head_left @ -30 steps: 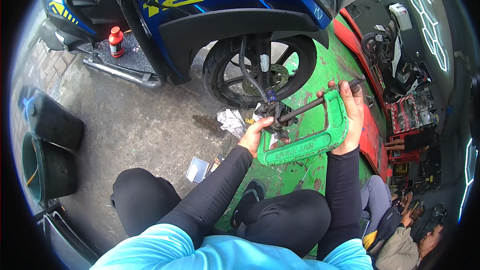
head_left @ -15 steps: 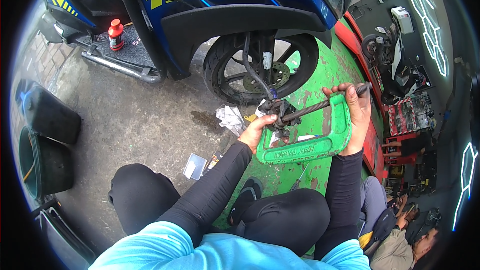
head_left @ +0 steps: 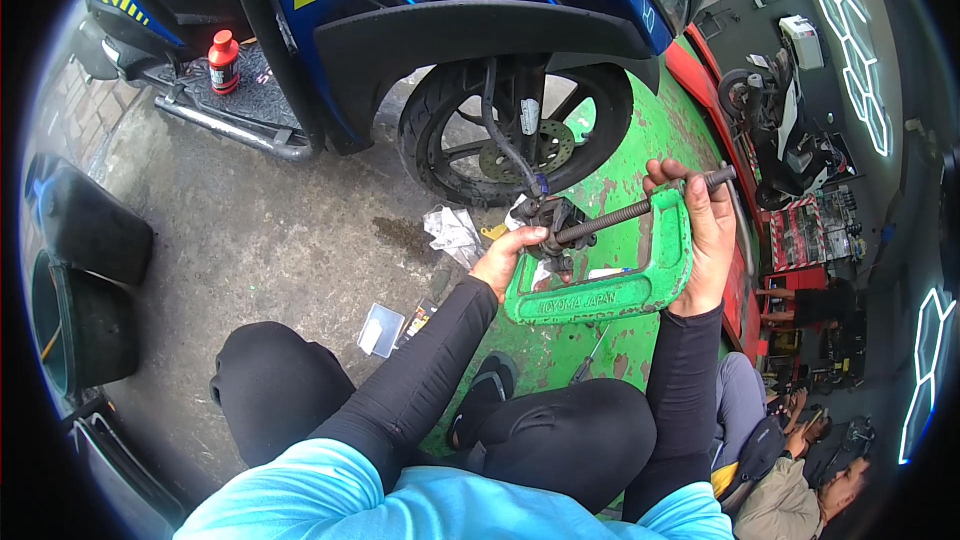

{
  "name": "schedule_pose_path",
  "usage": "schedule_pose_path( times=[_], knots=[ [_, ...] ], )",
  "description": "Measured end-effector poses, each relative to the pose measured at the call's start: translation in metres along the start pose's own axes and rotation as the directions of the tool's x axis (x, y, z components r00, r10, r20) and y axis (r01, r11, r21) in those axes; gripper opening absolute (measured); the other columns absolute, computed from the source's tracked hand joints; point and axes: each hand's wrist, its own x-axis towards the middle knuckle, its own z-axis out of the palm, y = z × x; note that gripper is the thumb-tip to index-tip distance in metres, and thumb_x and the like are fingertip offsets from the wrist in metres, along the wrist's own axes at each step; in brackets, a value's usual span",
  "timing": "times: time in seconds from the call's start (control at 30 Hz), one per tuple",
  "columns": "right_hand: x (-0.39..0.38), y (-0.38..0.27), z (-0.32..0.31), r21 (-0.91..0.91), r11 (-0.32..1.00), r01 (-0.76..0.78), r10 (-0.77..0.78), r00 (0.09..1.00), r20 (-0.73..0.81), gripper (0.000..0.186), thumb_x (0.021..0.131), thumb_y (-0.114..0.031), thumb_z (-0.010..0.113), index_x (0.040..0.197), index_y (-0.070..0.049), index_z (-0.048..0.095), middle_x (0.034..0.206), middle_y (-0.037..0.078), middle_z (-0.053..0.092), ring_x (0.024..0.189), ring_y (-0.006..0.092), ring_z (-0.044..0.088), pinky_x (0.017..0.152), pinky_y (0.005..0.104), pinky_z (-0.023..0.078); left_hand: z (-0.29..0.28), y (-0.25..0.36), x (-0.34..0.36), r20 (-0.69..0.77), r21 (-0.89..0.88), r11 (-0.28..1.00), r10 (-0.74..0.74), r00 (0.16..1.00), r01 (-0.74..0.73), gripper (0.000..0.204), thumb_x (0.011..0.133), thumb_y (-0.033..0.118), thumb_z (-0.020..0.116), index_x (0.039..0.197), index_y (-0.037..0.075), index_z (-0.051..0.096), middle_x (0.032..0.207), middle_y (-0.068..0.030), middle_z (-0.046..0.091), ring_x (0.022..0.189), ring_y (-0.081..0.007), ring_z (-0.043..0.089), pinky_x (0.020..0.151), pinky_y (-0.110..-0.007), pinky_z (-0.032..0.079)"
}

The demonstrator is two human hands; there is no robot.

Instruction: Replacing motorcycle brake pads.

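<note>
My left hand point(head_left: 505, 262) grips a black brake caliper point(head_left: 555, 220) together with the near end of a green C-clamp point(head_left: 580, 305), thumb beside the screw tip. My right hand point(head_left: 700, 235) is closed round the clamp's far end, fingers at the threaded screw point(head_left: 605, 224) near its handle. The clamp lies tilted across the caliper, which is still on its hose point(head_left: 503, 150) below the scooter's front wheel point(head_left: 430, 150). A white crumpled rag point(head_left: 450, 235) lies under it on the floor.
Blue scooter point(head_left: 480, 10) ahead, red bottle point(head_left: 223, 68) on its footboard. Dark containers point(head_left: 85, 330) at left; small clear case point(head_left: 380, 330) and screwdriver point(head_left: 590, 360) on the floor. Red platform edge point(head_left: 700, 90), second motorbike point(head_left: 780, 140) and co-workers point(head_left: 800, 485) at right.
The clamp and caliper have shifted slightly within both hands' hold, and my right fingers have moved a little about the screw. The whole view has shifted slightly.
</note>
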Motion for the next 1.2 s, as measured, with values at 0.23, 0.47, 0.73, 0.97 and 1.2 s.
schedule_pose_path(
  times=[0.23, 0.47, 0.73, 0.97, 1.2],
  knots=[
    [-0.004, 0.001, 0.022, 0.161, 0.987, -0.008, -0.006, 0.996, 0.084, 0.033, 0.103, -0.02, 0.056, 0.128, 0.0, 0.055, 0.126, 0.022, 0.062, 0.117, 0.0321, 0.063, 0.1, 0.0415, 0.052, -0.001, -0.002, -0.001, -0.096, -0.035, 0.999, -0.015, 0.995, 0.012, 0.059, 0.084, 0.034, 0.064, 0.132, 0.001, 0.057, 0.112, -0.0165, 0.07, 0.075, -0.0284, 0.072, 0.049, -0.03, 0.055],
    [0.007, 0.016, -0.009, 0.111, 0.994, -0.016, 0.008, 0.997, 0.074, 0.033, 0.103, -0.016, 0.053, 0.133, 0.0, 0.052, 0.129, 0.021, 0.061, 0.117, 0.0302, 0.063, 0.105, 0.0454, 0.049, 0.009, 0.0, -0.002, -0.076, -0.063, 0.998, -0.024, 0.997, 0.019, 0.052, 0.087, 0.035, 0.062, 0.128, 0.003, 0.06, 0.107, -0.0132, 0.072, 0.076, -0.0269, 0.073, 0.058, -0.034, 0.057],
    [0.001, 0.003, 0.004, 0.107, 0.994, -0.008, -0.007, 0.989, 0.147, 0.047, 0.106, -0.025, 0.048, 0.143, 0.004, 0.044, 0.131, 0.022, 0.06, 0.117, 0.0292, 0.062, 0.108, 0.0417, 0.045, -0.004, 0.004, -0.001, -0.011, -0.042, 0.998, -0.046, 0.999, 0.046, 0.057, 0.085, 0.033, 0.062, 0.13, 0.0, 0.057, 0.104, -0.0168, 0.071, 0.074, -0.0298, 0.072, 0.043, -0.03, 0.051],
    [0.0, 0.01, -0.005, 0.128, 0.991, -0.027, 0.013, 0.994, 0.109, 0.024, 0.099, -0.022, 0.064, 0.117, -0.006, 0.059, 0.121, 0.02, 0.066, 0.105, 0.0286, 0.068, 0.101, 0.0431, 0.05, 0.002, 0.005, -0.002, -0.009, 0.017, 1.0, -0.004, 1.0, 0.004, 0.056, 0.085, 0.034, 0.06, 0.127, -0.002, 0.058, 0.103, -0.0188, 0.071, 0.069, -0.031, 0.071, 0.039, -0.03, 0.049],
    [-0.008, 0.003, 0.009, 0.19, 0.982, -0.018, -0.027, 0.973, 0.228, 0.044, 0.102, -0.018, 0.055, 0.14, 0.003, 0.048, 0.141, 0.029, 0.052, 0.129, 0.0386, 0.055, 0.112, 0.0457, 0.041, -0.004, 0.004, -0.003, -0.033, -0.027, 1.0, 0.008, 0.999, -0.009, 0.056, 0.083, 0.034, 0.061, 0.125, -0.004, 0.058, 0.101, -0.0197, 0.07, 0.065, -0.031, 0.07, 0.038, -0.03, 0.048]
  ],
)
